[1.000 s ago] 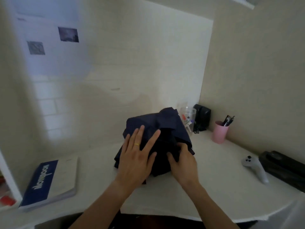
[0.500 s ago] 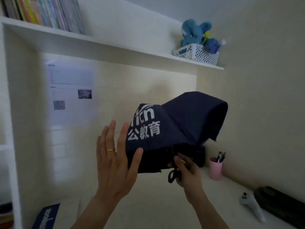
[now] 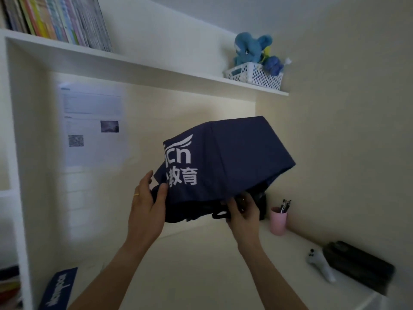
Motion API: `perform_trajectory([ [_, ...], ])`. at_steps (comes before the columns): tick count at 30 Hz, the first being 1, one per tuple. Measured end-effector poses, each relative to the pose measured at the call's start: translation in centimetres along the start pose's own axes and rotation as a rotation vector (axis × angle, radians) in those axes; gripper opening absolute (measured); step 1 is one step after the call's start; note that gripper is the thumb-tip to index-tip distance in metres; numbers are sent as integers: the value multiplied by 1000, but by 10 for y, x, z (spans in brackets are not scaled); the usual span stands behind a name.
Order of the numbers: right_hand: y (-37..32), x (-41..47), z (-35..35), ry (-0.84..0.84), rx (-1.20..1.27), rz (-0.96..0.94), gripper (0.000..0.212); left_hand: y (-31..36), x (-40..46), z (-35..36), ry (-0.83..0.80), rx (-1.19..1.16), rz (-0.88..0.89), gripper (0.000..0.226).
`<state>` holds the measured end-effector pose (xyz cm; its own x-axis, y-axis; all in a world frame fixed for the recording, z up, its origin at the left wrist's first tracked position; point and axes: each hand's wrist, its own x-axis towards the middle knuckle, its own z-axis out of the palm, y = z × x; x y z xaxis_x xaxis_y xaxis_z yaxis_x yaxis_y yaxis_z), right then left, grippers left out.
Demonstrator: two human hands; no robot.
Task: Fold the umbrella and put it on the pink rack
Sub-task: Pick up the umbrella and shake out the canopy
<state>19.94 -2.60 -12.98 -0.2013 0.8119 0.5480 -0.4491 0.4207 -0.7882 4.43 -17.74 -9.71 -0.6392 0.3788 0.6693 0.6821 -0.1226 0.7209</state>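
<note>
Folding is the step in hand: the collapsed navy fabric umbrella with white lettering is held above the white desk. The left hand pinches its near-left canopy edge; the right hand grips underneath by the black strap. Next, I judge, gather the loose panels tight; no pink rack is visible.

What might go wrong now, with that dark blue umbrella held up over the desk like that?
The umbrella canopy is loose and bunched, so it may spring open or slip, since the left hand grips only cloth and the right hand the underside. If lowered carelessly, it may knock over the pink pen cup just beside it. No pink rack is in view, so its destination is uncertain.
</note>
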Motion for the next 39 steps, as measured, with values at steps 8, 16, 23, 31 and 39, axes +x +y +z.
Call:
perform_trajectory([
  [8, 1, 14, 11, 292, -1027, -610, 49, 25, -2, -9, 30, -161, -2, 34],
  [16, 1, 21, 10, 297, -816, -513, 35, 56, -2, -18, 139, -351, -24, 28],
  [23, -3, 18, 13, 347, -1036, -536, 43, 80, -28, -20, 387, -282, 64, 29],
  [31, 2, 9, 10, 332, -1104, -635, 42, 126, -35, -3, -42, -149, 20, 43],
  [39, 11, 8, -5, 346, -1155, -594, 38, 90, -32, -19, -172, -435, -140, 14],
])
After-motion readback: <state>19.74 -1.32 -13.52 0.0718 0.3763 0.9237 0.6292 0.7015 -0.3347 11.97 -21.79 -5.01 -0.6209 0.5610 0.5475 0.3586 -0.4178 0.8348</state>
